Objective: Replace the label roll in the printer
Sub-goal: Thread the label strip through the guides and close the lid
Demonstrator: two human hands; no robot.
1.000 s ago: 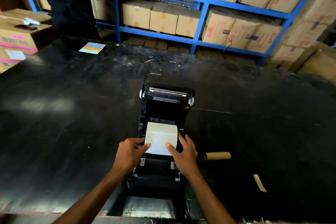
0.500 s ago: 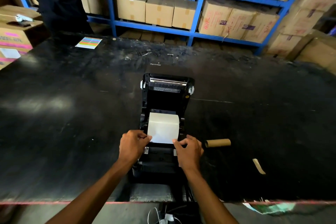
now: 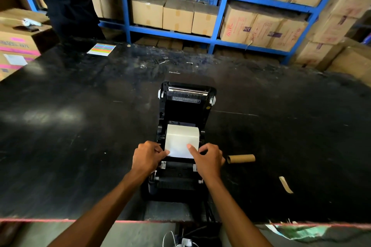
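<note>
1. Printer, black, stands near the middle of the table's near edge with its lid swung open and tilted back toward the far edge.
2. Label roll, white, sits in the printer's open bay; its loose end is drawn toward the near edge and lies over the front of the bay.
3. Left hand rests at the left side of the bay, fingers curled, thumb and forefinger pinching the left corner of the label's loose end.
4. Right hand rests at the right side, forefinger stretched out and pressed flat on the paper, the other fingers curled under; whether the thumb touches the label I cannot tell.
5. Empty cardboard core lies on its side on the table just beside the right hand, toward the right edge.
6. Paper scrap, tan, lies further toward the right edge, well apart from the printer.
7. Colour-striped card lies near the table's far left corner.
8. Another person in dark clothing stands beyond that corner.
9. Blue shelving loaded with cardboard boxes stands beyond the far edge.
10. Cables hang below the near edge under the printer.
</note>
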